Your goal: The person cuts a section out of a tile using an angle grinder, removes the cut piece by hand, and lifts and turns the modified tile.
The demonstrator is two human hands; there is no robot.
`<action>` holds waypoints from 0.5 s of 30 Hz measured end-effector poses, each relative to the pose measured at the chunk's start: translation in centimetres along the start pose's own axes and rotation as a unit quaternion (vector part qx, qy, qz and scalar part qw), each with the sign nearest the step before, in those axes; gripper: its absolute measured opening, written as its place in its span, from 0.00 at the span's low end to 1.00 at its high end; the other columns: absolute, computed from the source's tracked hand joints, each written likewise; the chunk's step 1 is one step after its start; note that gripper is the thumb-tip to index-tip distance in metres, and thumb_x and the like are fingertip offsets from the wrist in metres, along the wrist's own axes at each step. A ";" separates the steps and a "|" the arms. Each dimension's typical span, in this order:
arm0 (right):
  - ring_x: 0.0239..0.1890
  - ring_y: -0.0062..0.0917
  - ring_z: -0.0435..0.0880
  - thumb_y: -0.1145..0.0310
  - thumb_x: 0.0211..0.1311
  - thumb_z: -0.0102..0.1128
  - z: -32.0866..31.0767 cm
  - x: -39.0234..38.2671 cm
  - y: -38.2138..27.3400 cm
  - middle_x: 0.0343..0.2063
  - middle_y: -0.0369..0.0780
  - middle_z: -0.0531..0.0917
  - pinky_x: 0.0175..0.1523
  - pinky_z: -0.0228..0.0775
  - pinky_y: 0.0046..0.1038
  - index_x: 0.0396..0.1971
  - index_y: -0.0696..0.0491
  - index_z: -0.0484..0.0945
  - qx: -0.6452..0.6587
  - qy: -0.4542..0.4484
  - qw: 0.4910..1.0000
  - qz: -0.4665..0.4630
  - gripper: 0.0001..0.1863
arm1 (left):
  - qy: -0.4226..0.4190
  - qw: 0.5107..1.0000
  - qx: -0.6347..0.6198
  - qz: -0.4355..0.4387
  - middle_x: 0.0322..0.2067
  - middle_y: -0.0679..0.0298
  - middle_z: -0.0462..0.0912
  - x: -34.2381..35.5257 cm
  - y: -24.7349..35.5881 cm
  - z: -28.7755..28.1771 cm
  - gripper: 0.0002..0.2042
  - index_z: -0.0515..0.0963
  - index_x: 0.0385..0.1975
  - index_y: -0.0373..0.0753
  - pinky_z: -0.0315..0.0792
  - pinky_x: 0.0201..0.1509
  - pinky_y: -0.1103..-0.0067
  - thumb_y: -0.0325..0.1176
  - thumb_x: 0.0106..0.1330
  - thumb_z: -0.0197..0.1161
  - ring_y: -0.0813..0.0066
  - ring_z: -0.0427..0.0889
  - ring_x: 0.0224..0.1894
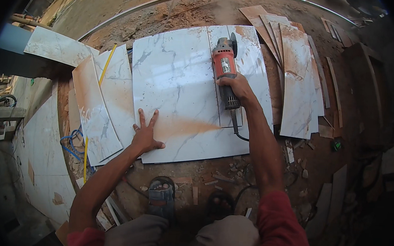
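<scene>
- The right hand [238,87] is closed around the dark rear handle of a grinder [225,69], which is held on the tile.
- The left hand [146,135] is spread open, palm down, and is pressed flat on the near part of the tile [177,79].
- The grinder is red-bodied, with its disc at the far end; a black cord is seen trailing from its handle toward the person.
- A straight cut line is seen running along the tile under the grinder.
- The tile is large, glossy and white with grey marble veining; it is laid on the dirt floor [136,10], and orange-brown dust is smeared across it near the left hand.
- Further marble slabs [103,100] are stacked to the left, and dust-stained offcuts [297,71] are fanned out to the right.
</scene>
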State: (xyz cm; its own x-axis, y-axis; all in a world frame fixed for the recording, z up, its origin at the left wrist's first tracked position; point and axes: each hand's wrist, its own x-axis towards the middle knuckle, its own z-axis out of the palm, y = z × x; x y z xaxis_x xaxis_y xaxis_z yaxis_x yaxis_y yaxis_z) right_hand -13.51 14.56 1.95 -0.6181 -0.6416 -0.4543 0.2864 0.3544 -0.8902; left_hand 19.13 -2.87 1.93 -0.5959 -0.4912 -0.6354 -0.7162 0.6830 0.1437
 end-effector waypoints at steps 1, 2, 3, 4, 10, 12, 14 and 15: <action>0.21 0.24 0.81 0.64 0.42 0.72 0.0 -0.1 0.1 0.26 0.40 0.82 0.27 0.75 0.26 0.38 0.60 0.78 0.000 0.000 1.000 0.000 0.23 | -0.004 1.000 -0.002 -0.002 0.72 0.38 0.17 0.0 0.1 -0.1 0.69 0.33 0.76 0.62 0.59 0.70 0.46 0.49 0.38 0.83 0.10 0.50 0.64; 0.20 0.24 0.80 0.64 0.43 0.72 0.1 -0.1 0.1 0.25 0.40 0.82 0.27 0.74 0.26 0.38 0.60 0.78 -0.003 0.005 1.000 0.003 0.22 | -0.003 1.000 -0.002 -0.002 0.72 0.38 0.17 0.0 -0.1 0.1 0.69 0.33 0.76 0.62 0.59 0.70 0.46 0.49 0.38 0.83 0.10 0.50 0.64; 0.20 0.24 0.80 0.64 0.43 0.72 0.2 -0.2 0.2 0.25 0.41 0.82 0.26 0.74 0.26 0.37 0.60 0.78 -0.007 0.010 1.000 0.006 0.22 | 0.008 1.000 -0.002 0.006 0.72 0.38 0.17 0.1 -0.4 0.4 0.69 0.33 0.76 0.62 0.59 0.70 0.46 0.49 0.38 0.83 0.10 0.50 0.64; 0.20 0.24 0.80 0.64 0.43 0.72 0.1 -0.2 0.2 0.25 0.41 0.82 0.26 0.74 0.26 0.37 0.60 0.78 -0.007 0.009 1.000 0.006 0.22 | 0.019 1.000 -0.002 0.015 0.72 0.38 0.17 0.0 -0.4 0.3 0.69 0.33 0.76 0.62 0.59 0.70 0.46 0.49 0.38 0.83 0.10 0.50 0.64; 0.19 0.24 0.81 0.65 0.43 0.72 -0.3 -0.5 0.3 0.24 0.41 0.82 0.26 0.75 0.26 0.36 0.61 0.78 -0.009 0.000 1.000 0.019 0.21 | -0.021 1.000 0.000 -0.016 0.72 0.37 0.17 -0.4 0.8 -0.6 0.69 0.33 0.76 0.61 0.60 0.69 0.46 0.49 0.38 0.83 0.10 0.50 0.65; 0.20 0.24 0.81 0.65 0.43 0.72 -0.3 -0.5 0.2 0.25 0.41 0.82 0.26 0.75 0.26 0.36 0.60 0.78 0.005 -0.009 1.000 0.023 0.21 | -0.019 1.000 0.002 -0.015 0.71 0.37 0.17 -0.3 0.7 -0.6 0.69 0.33 0.76 0.60 0.58 0.70 0.46 0.49 0.37 0.83 0.11 0.50 0.65; 0.20 0.24 0.81 0.65 0.43 0.72 -0.1 -0.5 0.3 0.25 0.41 0.82 0.27 0.75 0.26 0.37 0.60 0.78 0.003 -0.007 1.000 0.020 0.21 | -0.016 1.000 0.005 -0.014 0.71 0.36 0.17 -0.2 0.4 -0.3 0.69 0.33 0.76 0.60 0.57 0.70 0.46 0.50 0.37 0.83 0.12 0.50 0.65; 0.21 0.24 0.81 0.65 0.43 0.72 -0.1 -0.6 0.3 0.26 0.41 0.82 0.27 0.75 0.26 0.37 0.60 0.77 0.000 -0.005 1.000 0.018 0.22 | -0.011 1.000 0.003 -0.009 0.71 0.37 0.17 -0.1 0.2 -0.1 0.70 0.33 0.76 0.61 0.56 0.71 0.46 0.50 0.37 0.83 0.12 0.50 0.66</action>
State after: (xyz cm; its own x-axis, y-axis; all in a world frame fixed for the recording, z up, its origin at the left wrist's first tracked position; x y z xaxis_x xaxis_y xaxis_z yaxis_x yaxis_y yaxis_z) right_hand -13.14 15.11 1.91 -0.6000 -0.6353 -0.4862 0.3088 0.3767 -0.8733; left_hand 19.04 -2.74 2.06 -0.5755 -0.4914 -0.6537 -0.7242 0.6776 0.1283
